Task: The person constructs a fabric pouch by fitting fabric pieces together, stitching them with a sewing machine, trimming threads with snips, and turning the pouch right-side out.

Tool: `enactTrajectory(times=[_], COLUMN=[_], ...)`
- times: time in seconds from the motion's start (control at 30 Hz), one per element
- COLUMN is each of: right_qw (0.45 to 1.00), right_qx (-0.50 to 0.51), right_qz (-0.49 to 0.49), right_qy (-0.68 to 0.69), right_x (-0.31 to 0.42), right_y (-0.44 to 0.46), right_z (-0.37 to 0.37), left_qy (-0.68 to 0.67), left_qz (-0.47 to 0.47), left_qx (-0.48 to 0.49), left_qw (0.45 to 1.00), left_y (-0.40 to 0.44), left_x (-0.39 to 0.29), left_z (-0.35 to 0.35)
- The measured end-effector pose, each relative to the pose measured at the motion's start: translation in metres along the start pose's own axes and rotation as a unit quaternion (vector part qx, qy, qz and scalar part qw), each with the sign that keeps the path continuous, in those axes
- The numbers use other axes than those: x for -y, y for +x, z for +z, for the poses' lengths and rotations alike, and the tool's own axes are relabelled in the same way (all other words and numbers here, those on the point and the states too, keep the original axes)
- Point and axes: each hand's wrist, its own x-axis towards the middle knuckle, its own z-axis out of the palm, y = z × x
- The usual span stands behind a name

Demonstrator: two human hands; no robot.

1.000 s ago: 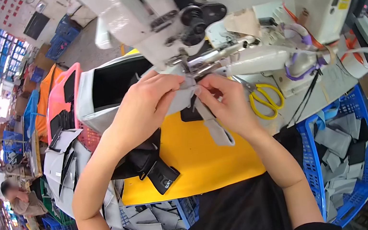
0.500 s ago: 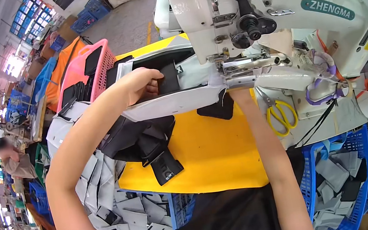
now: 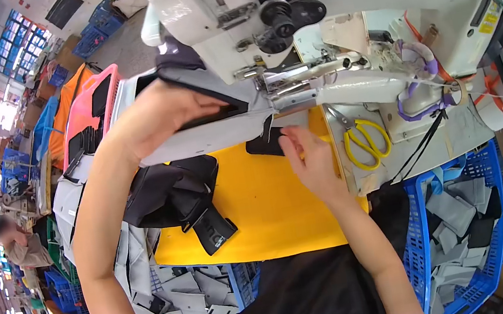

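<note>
A grey and black fabric bag point(image 3: 208, 139) sits at the sewing machine's needle area point(image 3: 262, 82), its opening facing up. My left hand point(image 3: 168, 114) reaches over the near wall into that opening; its fingers are blurred, and whether they grip the fabric is unclear. Behind the fingers, a dark-edged grey panel point(image 3: 212, 83) stands raised toward the machine head. My right hand point(image 3: 312, 160) is below the machine arm, open, with its fingertips at the edge of a black fabric piece point(image 3: 266, 144) under the bag. Black straps point(image 3: 213, 226) hang from the bag onto the yellow work surface point(image 3: 269, 220).
Yellow-handled scissors point(image 3: 366, 144) lie right of my right hand. A pink basket point(image 3: 101, 95) with black pieces stands at the left. Blue crates point(image 3: 420, 248) of grey pieces stand at the lower right. More grey pieces point(image 3: 189, 304) lie below the table. A person point(image 3: 23, 245) is far left.
My right hand has come out from under the bag and moved left, beside the black piece. The grey panel has risen and folded over. My view has shifted, with the machine now further left.
</note>
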Motion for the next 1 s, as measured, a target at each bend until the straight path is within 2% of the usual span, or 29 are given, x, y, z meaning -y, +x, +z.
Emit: enactTrajectory(times=[0.03,0.07,0.1,0.13,0.17,0.27,0.3,0.4,0.43,0.5,0.53,0.57,0.63,0.7,0.77,0.8,0.93,1.0], right_qw=[0.999,0.996,0.992,0.993,0.993,0.992,0.993,0.993,0.994,0.990,0.990,0.993,0.978,0.981,0.984,0.983,0.981,0.980], right_qx=[0.016,0.031,0.046,0.045,0.062,0.097,0.100,0.102,0.100,0.096,0.097,0.113,0.146,0.146,0.142,0.148,0.154,0.163], right_qz=[-0.039,-0.078,-0.118,-0.112,-0.100,-0.073,-0.065,-0.053,-0.021,0.043,0.043,0.005,-0.071,-0.082,-0.104,-0.106,-0.115,-0.117], right_qy=[0.003,0.006,0.009,0.009,0.004,-0.010,-0.008,-0.006,0.028,0.094,0.094,0.019,-0.129,-0.101,-0.040,-0.041,0.001,0.016], right_x=[-0.002,-0.004,-0.005,-0.003,0.000,0.005,0.005,0.002,-0.003,-0.004,-0.007,-0.002,0.004,-0.006,-0.018,-0.021,-0.026,-0.026], right_y=[0.005,0.011,0.015,0.018,0.020,0.020,0.020,0.022,0.018,0.015,0.015,0.019,0.025,0.027,0.027,0.028,0.034,0.034], right_z=[0.004,0.008,0.012,0.014,0.016,0.020,0.022,0.033,0.041,0.048,0.048,0.045,0.041,0.044,0.045,0.044,0.041,0.038], left_qy=[0.000,0.189,0.372,0.540,0.539,0.659,0.659,0.663,0.664,0.588,0.566,0.545,0.510,0.487,0.298,0.196,0.124,0.164], left_qz=[-0.006,-0.040,-0.070,-0.096,-0.099,-0.096,-0.094,-0.126,-0.124,-0.116,-0.114,-0.113,-0.133,-0.142,-0.198,-0.221,-0.196,-0.169], left_qx=[0.002,0.042,0.083,0.120,0.124,0.117,0.119,0.263,0.263,0.327,0.342,0.357,0.320,0.298,0.175,0.109,0.035,0.010], left_qw=[1.000,0.980,0.922,0.828,0.827,0.737,0.737,0.690,0.689,0.731,0.741,0.751,0.787,0.808,0.917,0.949,0.972,0.972], left_y=[0.000,0.001,0.002,0.003,0.006,0.031,0.043,0.078,0.081,0.086,0.086,0.085,0.073,0.058,0.039,0.033,0.027,0.023], left_x=[0.000,-0.004,-0.009,-0.012,-0.014,-0.024,-0.028,-0.045,-0.047,-0.048,-0.047,-0.047,-0.038,-0.028,-0.020,-0.016,0.002,0.005], left_z=[0.004,0.012,0.020,0.024,0.025,0.020,0.016,-0.002,-0.004,-0.007,-0.008,-0.006,-0.005,0.001,0.017,0.023,0.033,0.042])
